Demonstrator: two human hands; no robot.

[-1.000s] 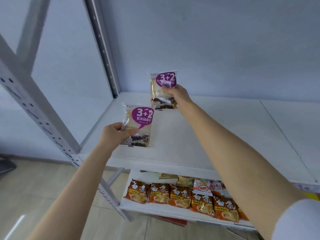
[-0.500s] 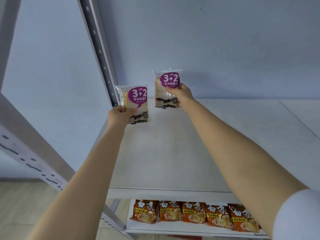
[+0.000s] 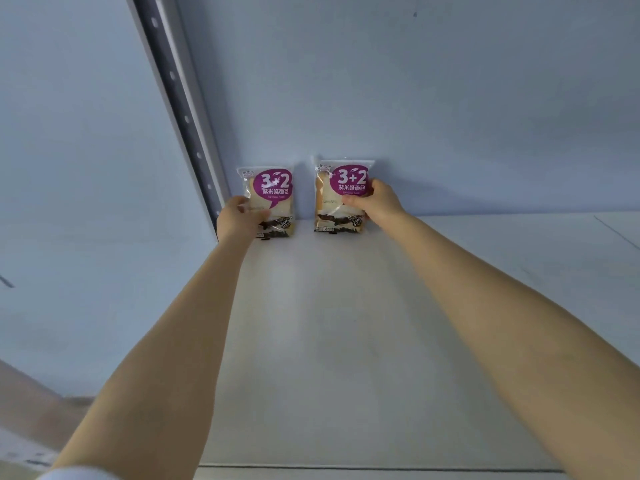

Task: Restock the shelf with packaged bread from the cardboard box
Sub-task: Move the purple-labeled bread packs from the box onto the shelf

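Note:
Two clear bread packs with purple "3+2" labels stand upright at the back of the white shelf (image 3: 346, 341), against the wall. My left hand (image 3: 239, 218) grips the left bread pack (image 3: 275, 188) by its lower left side, beside the corner post. My right hand (image 3: 375, 202) grips the right bread pack (image 3: 334, 199) by its right edge. A narrow gap separates the two packs. The cardboard box is out of view.
A grey perforated upright post (image 3: 180, 98) runs along the shelf's back left corner. The pale wall (image 3: 450, 98) closes the back. The shelf stretches away to the right, with a seam (image 3: 616, 233) at the far right.
Both arms have stretched further back, carrying the packs from the shelf's front and middle to the back wall, where they now stand upright. The view has moved closer and the lower shelf has dropped out of sight.

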